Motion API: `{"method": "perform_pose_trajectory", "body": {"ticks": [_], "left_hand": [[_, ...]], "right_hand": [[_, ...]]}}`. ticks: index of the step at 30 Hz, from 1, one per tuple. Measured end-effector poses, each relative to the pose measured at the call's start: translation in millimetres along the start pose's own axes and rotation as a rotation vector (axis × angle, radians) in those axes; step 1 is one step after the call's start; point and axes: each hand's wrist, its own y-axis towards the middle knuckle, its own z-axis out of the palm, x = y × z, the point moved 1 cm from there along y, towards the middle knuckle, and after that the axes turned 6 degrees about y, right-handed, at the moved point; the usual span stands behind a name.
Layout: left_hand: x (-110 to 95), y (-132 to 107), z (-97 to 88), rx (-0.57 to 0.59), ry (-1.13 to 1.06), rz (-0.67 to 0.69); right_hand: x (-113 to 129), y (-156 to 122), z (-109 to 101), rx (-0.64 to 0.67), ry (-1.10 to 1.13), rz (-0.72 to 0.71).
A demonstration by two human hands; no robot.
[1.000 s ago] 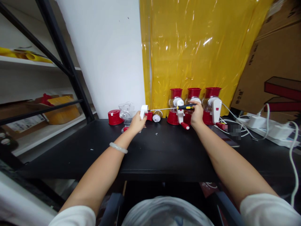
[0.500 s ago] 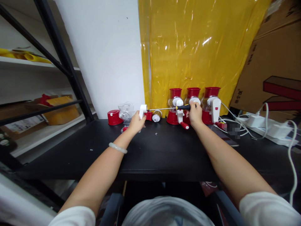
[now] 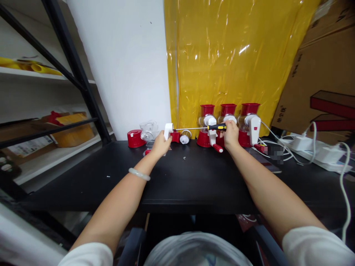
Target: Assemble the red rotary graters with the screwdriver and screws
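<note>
- Black table (image 3: 111,177), white wall and yellow plastic sheet (image 3: 235,55) behind.
- Left hand (image 3: 160,145) closed around white crank (image 3: 168,130) with red part; red cap (image 3: 134,138) just left of it.
- Screwdriver (image 3: 205,128) runs level from crank to right hand (image 3: 230,135), fingers clamped on handle.
- Three red grinders (image 3: 229,123) behind right hand; cables (image 3: 305,146) further right.

A small workshop or stockroom: metal shelving (image 3: 69,66) at nine o'clock, stacked cardboard boxes (image 3: 321,74) at three, a yellow plastic sheet (image 3: 235,55) at twelve, identical red appliances (image 3: 229,123) lined along the black bench (image 3: 180,177).
</note>
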Motion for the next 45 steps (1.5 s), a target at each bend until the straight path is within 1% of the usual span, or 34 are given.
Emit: {"method": "perform_pose_trajectory", "body": {"ticks": [3, 5, 9, 11, 18, 25, 27, 32, 36, 38, 42, 45], "left_hand": [[0.1, 0.3, -0.5, -0.007, 0.015, 0.007], [0.5, 0.3, -0.3, 0.000, 0.024, 0.015], [1.4, -0.2, 1.1, 0.016, 0.040, 0.007], [1.5, -0.4, 1.6, 0.020, 0.050, 0.003], [1.4, -0.5, 0.8, 0.015, 0.035, 0.019], [1.5, -0.4, 1.7, 0.015, 0.040, 0.028], [0.8, -0.6, 1.2, 0.015, 0.046, 0.021], [-2.7, -1.9, -1.5, 0.010, 0.066, -0.018], [-4.3, -3.3, -1.7, 0.018, 0.056, -0.012], [-3.6, -3.4, -1.2, 0.018, 0.053, -0.015], [-1.1, -2.5, 0.3, 0.011, 0.050, -0.019], [0.3, -1.8, 1.2, 0.013, 0.053, -0.018]], "right_hand": [[-1.2, 0.1, -1.6, 0.011, -0.085, -0.013], [-1.4, -0.3, -2.1, 0.000, -0.102, -0.003], [-1.2, -1.6, -1.7, -0.012, -0.003, 0.088], [-1.1, -1.6, -1.5, -0.005, 0.019, 0.104], [-2.3, 0.7, -1.1, 0.012, 0.012, 0.048], [-3.8, 0.2, -5.5, 0.026, -0.121, 0.012], [-4.6, 0.3, -5.6, 0.036, -0.110, 0.045], [-6.2, 1.2, -3.5, 0.055, 0.002, 0.163], [-7.5, 3.0, -3.4, 0.047, 0.017, 0.183], [-8.2, 3.7, -3.1, 0.061, 0.015, 0.164], [-9.0, 3.9, -3.1, 0.079, 0.015, 0.080], [-9.1, 3.1, -4.8, 0.076, -0.043, 0.039]]}}
